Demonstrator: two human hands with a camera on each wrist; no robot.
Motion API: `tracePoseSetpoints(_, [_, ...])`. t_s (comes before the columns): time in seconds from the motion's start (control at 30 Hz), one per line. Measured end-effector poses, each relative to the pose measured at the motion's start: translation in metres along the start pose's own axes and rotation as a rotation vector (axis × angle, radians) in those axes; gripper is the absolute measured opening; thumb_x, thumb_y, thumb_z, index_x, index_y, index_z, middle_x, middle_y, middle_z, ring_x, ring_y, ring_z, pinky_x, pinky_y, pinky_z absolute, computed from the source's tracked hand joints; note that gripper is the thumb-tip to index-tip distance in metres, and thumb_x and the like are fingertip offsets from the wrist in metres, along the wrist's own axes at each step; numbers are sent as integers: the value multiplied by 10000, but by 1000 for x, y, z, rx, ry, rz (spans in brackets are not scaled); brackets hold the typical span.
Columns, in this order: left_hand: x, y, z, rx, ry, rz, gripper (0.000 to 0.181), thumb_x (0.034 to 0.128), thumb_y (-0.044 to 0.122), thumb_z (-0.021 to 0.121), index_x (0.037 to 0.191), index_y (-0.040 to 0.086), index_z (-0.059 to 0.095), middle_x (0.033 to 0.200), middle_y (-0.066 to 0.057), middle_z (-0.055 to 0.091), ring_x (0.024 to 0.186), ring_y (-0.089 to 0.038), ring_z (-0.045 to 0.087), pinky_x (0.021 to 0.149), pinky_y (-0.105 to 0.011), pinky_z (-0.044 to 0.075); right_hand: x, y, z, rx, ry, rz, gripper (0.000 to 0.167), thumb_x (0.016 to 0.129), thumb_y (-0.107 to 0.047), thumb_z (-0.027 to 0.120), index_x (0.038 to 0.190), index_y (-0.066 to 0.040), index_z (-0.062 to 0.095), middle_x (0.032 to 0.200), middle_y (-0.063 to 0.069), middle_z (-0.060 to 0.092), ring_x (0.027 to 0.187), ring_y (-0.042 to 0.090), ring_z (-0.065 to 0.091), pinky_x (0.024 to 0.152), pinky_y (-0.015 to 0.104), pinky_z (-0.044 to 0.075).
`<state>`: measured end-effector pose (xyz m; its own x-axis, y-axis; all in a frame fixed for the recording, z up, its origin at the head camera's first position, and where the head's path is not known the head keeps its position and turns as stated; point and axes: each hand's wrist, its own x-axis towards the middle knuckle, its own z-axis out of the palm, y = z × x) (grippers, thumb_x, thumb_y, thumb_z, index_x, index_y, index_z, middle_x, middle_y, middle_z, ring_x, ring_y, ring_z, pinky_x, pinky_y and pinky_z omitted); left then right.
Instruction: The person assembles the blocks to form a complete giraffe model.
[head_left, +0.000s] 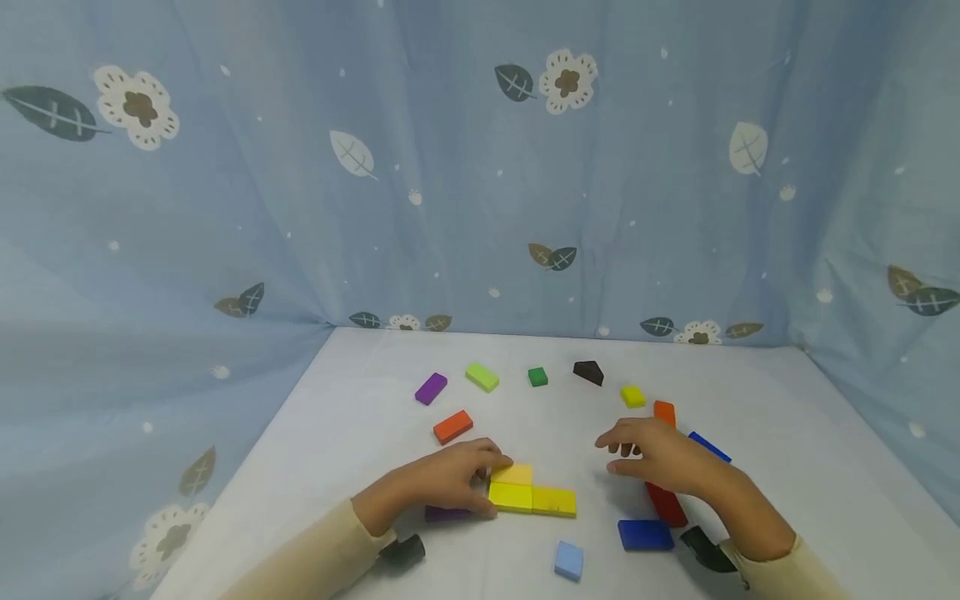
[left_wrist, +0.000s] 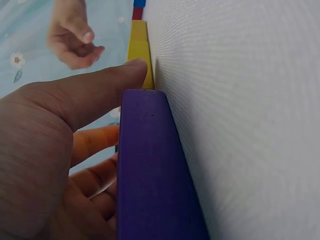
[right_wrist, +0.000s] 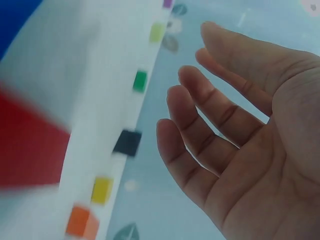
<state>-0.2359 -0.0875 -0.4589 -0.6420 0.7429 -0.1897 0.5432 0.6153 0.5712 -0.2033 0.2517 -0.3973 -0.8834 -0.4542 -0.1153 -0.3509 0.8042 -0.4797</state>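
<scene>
My left hand point(head_left: 453, 477) is at the left end of a small group of yellow blocks on the table. Its index fingertip touches a pale yellow block point(head_left: 513, 474), and the thumb lies at the front corner of a bright yellow block point(head_left: 510, 497), so the two sit between them. Another yellow block point(head_left: 555, 502) adjoins on the right. Beneath the left hand lies a purple block point(left_wrist: 150, 165), partly hidden in the head view. My right hand point(right_wrist: 235, 135) hovers with loosely bent fingers, holding nothing, above a red block point(head_left: 666, 505).
A blue block point(head_left: 646, 535) and a light blue block point(head_left: 568, 561) lie near the front. Toward the back are orange point(head_left: 453, 427), purple point(head_left: 431, 388), lime point(head_left: 482, 377), green point(head_left: 537, 377), black point(head_left: 588, 372) and small yellow point(head_left: 632, 396) blocks. A patterned curtain point(head_left: 450, 208) stands behind.
</scene>
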Motion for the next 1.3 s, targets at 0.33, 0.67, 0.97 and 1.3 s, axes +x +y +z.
tracePoseSetpoints(0.33, [0, 2, -1, -30, 4, -7, 626, 770, 460, 799, 1345, 369, 569, 1152, 216, 512, 930, -10, 493, 856, -234, 472, -23, 26, -9, 57, -42, 211, 329, 770, -187, 822, 1083, -164, 722, 865, -66, 590, 822, 152, 544, 685, 291, 525])
tracePoseSetpoints(0.67, [1, 2, -2, -19, -1, -1, 640, 764, 465, 803, 1350, 368, 566, 1149, 210, 507, 921, -15, 488, 830, -218, 469, -42, 34, 2, 57, -75, 268, 358, 705, -279, 867, 1033, -229, 733, 949, -83, 611, 909, 152, 561, 766, 371, 554])
tracePoseSetpoints(0.97, [1, 2, -2, -28, 5, -3, 643, 764, 465, 803, 1353, 367, 563, 1133, 216, 503, 920, -20, 483, 820, -216, 463, -45, 41, 9, 21, -13, 360, 335, 761, -348, 819, 1016, -167, 698, 844, -26, 562, 768, 158, 521, 599, 270, 513])
tracePoseSetpoints(1.3, [2, -1, 0, 4, 20, 13, 658, 761, 479, 801, 1361, 364, 555, 1162, 208, 501, 931, -20, 480, 813, -212, 460, -44, 46, 16, -86, -67, 435, 552, 699, -588, 783, 959, -129, 623, 719, -3, 541, 656, 162, 505, 581, 310, 486])
